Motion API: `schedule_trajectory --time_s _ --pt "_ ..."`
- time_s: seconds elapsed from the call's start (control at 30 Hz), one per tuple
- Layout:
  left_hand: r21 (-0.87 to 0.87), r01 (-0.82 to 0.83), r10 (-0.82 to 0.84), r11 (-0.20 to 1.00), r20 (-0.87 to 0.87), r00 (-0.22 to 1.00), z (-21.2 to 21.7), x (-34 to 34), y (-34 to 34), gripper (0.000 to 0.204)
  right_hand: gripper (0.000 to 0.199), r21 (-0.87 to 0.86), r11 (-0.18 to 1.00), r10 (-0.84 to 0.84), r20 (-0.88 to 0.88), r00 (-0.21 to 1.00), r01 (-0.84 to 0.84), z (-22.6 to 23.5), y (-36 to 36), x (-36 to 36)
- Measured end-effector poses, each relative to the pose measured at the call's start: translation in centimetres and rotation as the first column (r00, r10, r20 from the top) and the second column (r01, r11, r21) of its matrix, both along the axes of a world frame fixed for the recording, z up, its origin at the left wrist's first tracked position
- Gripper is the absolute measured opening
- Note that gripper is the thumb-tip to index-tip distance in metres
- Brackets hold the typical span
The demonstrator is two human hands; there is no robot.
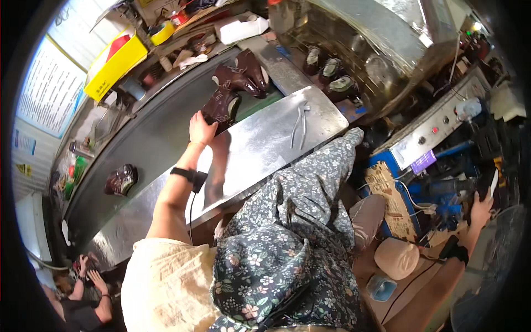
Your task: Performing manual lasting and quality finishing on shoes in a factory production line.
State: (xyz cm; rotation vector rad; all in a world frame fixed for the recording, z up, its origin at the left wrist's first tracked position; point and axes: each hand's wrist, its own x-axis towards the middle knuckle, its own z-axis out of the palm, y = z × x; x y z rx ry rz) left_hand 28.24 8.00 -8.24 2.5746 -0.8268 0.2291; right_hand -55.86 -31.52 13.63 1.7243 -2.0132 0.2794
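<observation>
Out over the conveyor belt [166,91], my left hand [202,130] is closed on the near end of a glossy maroon shoe [220,104]. More maroon shoes [243,76] lie against it on the far side, and a single maroon shoe [120,180] sits farther left on the belt. Metal pincers [300,126] rest on the steel plate [254,149] to the right of that hand. Off to the far right, my right hand [480,210] has its fingers around a dark thing with a white edge, whose kind I cannot make out.
Several shoes with pale insides [332,69] stand beside a plastic-covered machine [381,39]. A control panel [437,130] with buttons is at right, above a worn wooden board [390,202]. A yellow box [116,63] sits on the far shelf. Another person's hands [94,276] show at lower left.
</observation>
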Motion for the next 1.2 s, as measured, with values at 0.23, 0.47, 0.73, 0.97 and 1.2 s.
schedule_trajectory --time_s 0.23,0.47,0.73,0.97,1.2 --pt "0.296 0.033 0.051 0.955 -0.272 0.961 2.6 1.1 2.9 0.093 0.067 0.057 0.998 -0.005 0.052 0.999 0.002 0.8 -6.5 -5.6" --pt "-0.047 -0.132 0.064 0.99 -0.682 0.728 5.0 0.3 6.0 0.05 0.043 -0.182 0.857 0.343 -0.496 0.797 -0.482 2.7 -4.0 0.2" --pt "-0.383 -0.587 -0.675 0.714 -0.599 -0.43 10.1 -16.9 1.7 0.067 0.061 -0.522 0.161 0.184 0.85 -0.494 -0.838 -7.3 16.7 40.5" --pt "-0.856 0.203 -0.871 0.476 -0.49 -0.021 8.3 -25.0 -6.2 0.096 0.027 -0.293 0.243 0.49 0.86 -0.144 -0.925 -7.3 19.5 43.4" --pt "-0.699 0.544 -0.822 0.464 -0.569 -0.029 8.3 -27.1 -12.7 0.076 0.033 -0.099 0.276 0.454 0.89 0.039 -0.956 -11.2 18.2 41.0"
